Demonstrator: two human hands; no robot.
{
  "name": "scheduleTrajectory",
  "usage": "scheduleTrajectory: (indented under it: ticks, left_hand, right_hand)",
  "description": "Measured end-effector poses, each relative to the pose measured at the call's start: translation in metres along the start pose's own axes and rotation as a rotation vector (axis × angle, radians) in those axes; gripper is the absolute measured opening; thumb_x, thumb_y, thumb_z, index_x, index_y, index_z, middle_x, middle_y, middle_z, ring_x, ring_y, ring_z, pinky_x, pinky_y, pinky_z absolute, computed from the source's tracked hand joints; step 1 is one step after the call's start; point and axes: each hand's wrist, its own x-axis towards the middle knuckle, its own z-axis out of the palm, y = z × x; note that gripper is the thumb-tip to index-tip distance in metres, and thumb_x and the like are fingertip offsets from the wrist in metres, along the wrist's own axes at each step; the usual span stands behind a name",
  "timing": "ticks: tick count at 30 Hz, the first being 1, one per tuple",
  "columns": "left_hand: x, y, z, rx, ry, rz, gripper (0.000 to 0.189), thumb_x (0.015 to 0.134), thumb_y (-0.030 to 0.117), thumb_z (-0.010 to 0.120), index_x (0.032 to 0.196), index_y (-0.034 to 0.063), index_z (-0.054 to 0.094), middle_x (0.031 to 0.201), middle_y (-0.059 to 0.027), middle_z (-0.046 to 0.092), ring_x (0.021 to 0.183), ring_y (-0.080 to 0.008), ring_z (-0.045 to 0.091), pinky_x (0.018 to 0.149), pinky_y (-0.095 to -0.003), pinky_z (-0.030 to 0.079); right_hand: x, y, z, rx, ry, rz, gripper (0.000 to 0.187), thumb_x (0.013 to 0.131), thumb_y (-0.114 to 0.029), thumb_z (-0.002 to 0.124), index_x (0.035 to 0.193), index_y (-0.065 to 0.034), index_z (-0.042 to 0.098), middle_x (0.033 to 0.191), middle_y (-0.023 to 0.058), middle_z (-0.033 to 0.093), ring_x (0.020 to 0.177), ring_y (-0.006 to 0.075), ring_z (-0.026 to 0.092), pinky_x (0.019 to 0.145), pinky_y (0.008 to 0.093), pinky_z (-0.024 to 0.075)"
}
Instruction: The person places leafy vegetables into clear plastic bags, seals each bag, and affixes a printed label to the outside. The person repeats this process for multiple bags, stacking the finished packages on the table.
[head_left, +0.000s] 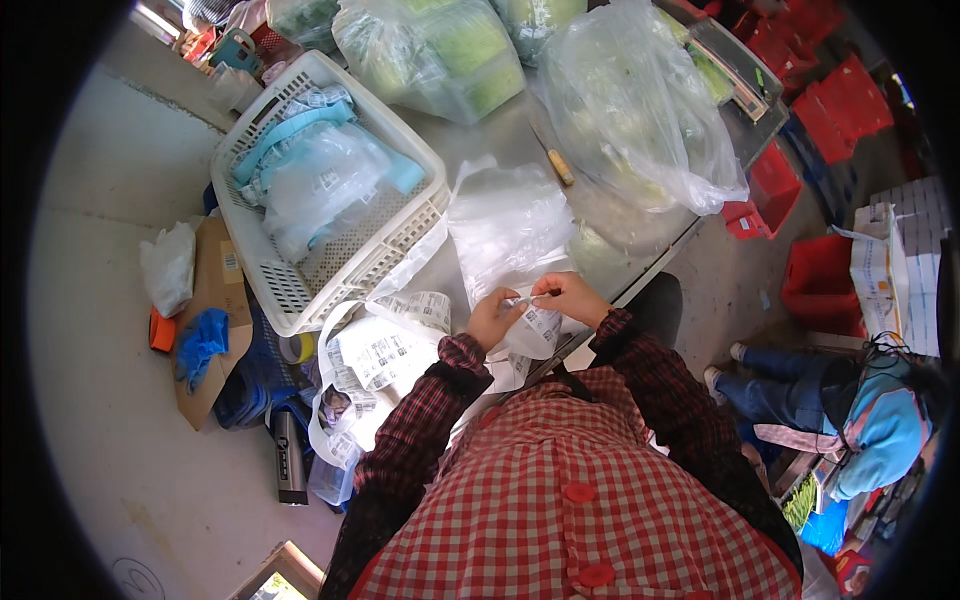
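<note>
Close together at the table's near edge, my left hand (492, 319) and my right hand (571, 297) pinch a strip of printed white labels (541, 321) between their fingertips. The strip hangs down below the fingers. Just beyond the hands lies a stack of clear plastic bags (510, 217). To the left, a roll of printed labels (431, 309) and loose label strips (375, 352) lie in a heap. Past the bags, a knife with a wooden handle (560, 166) rests on the metal table (487, 142).
A white plastic basket (322, 300) holding clear bags and blue strips stands at the left. Large bags of green vegetables (442, 60) and a bulky clear bag (637, 112) fill the far side. Red crates (821, 285) and a person in blue (885, 420) are at the right.
</note>
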Motion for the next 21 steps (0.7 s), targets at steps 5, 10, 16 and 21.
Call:
scheduleTrajectory:
  ticks: [5,10,16,21]
  left_hand:
    - [0.007,0.004,-0.001,0.007,-0.081,-0.021,0.017,0.086,0.015,0.065,0.096,0.0034,0.058,0.084,-0.0035,0.062,0.081,-0.0076,0.054,0.075,-0.0243,0.044]
    - [0.009,0.012,0.000,-0.291,-0.198,0.259,0.036,0.083,-0.003,0.057,0.116,0.0076,0.046,0.098,-0.0041,0.059,0.095,-0.0113,0.053,0.083,-0.0257,0.041]
    - [-0.001,0.031,-0.009,-0.105,-0.217,0.094,0.073,0.074,-0.014,0.049,0.139,0.0122,0.027,0.102,-0.0068,0.052,0.098,-0.0181,0.052,0.088,-0.0290,0.040]
    - [-0.006,0.051,-0.008,0.190,-0.125,0.188,0.090,0.072,-0.017,0.047,0.148,0.0163,0.012,0.100,-0.0108,0.050,0.094,-0.0237,0.053,0.087,-0.0315,0.042]
  right_hand:
    - [0.003,0.006,-0.006,-0.010,-0.118,0.008,0.019,0.077,-0.004,0.068,0.095,-0.0003,0.061,0.084,0.0015,0.062,0.078,0.0084,0.057,0.071,0.0225,0.0456]
    - [0.003,0.006,-0.009,0.022,-0.294,-0.014,0.038,0.075,-0.002,0.068,0.111,0.0004,0.057,0.101,0.0052,0.061,0.094,0.0126,0.056,0.083,0.0255,0.0441]
    - [-0.003,0.000,-0.006,0.060,-0.378,0.070,0.046,0.076,-0.004,0.067,0.120,0.0008,0.052,0.110,0.0048,0.058,0.101,0.0130,0.053,0.089,0.0268,0.0418]
    - [-0.012,-0.007,-0.005,0.223,-0.350,0.268,0.053,0.077,-0.009,0.066,0.126,0.0002,0.047,0.113,0.0048,0.056,0.102,0.0128,0.052,0.089,0.0263,0.0415]
